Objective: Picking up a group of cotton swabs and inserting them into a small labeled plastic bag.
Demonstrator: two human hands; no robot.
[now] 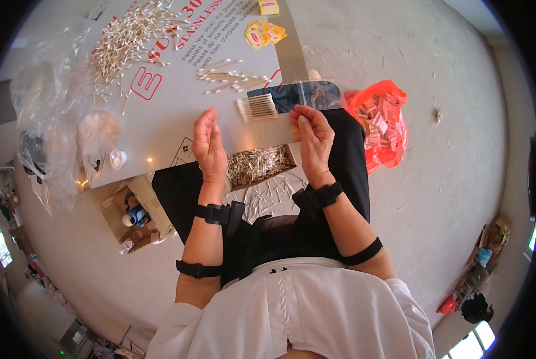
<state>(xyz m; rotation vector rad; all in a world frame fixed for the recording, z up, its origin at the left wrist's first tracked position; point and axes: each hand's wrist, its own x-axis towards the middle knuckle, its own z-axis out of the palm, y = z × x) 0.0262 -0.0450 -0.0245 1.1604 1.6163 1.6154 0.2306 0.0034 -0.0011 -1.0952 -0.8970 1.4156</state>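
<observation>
Near the grey table (172, 122)'s edge, a row of cotton swabs (258, 107) lies at the left end of a clear-and-dark pouch (322, 96). Left hand (210, 149) empty — fingers loosely together, thumb apart. Right hand (317, 140): thumb and forefinger beside pouch; pinching it, cannot tell. Risk, my judgement — a tug on the pouch could skew the row. Count: one row, one pouch, one large pile (130, 42), one smaller scatter (229, 78), one swab box (265, 179).

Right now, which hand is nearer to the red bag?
Right. The right hand is a little left of the red bag; the left hand is farther left, past the row of swabs.
</observation>
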